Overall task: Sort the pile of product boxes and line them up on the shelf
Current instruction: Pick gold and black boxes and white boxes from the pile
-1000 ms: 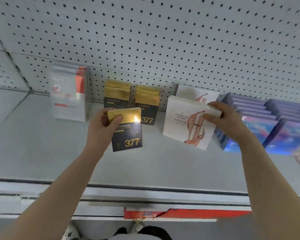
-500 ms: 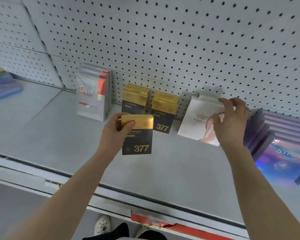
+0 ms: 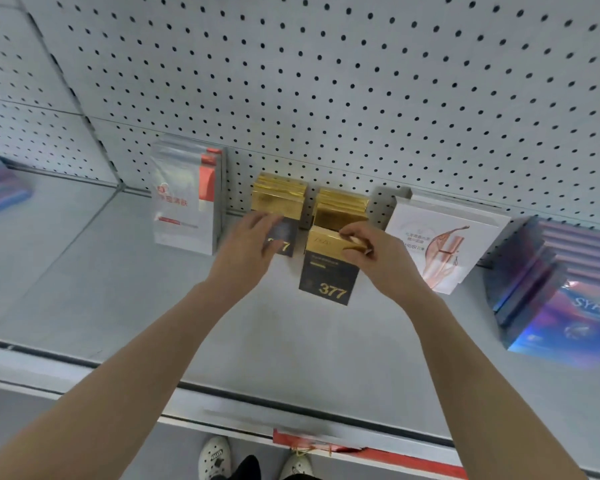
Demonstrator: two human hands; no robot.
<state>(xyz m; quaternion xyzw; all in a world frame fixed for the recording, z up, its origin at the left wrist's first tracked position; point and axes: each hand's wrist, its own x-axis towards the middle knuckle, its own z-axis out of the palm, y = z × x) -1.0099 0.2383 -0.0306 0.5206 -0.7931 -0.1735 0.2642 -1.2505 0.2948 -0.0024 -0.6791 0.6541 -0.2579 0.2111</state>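
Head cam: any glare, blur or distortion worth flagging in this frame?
Head view: wide-angle lens bows the pegboard and shelf edge; blue boxes at the left border are blurred; left hand is motion-smeared; mild sheen on the gold box tops; the 377 on the front box in the right hand is legible.

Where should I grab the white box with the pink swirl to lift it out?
Probably its top edge, coming from above: thumb on the front face, fingers behind. The white box stands on end in front of another like it, so its top is free, while the right hand crowds its left side and the purple boxes stand close on the right.
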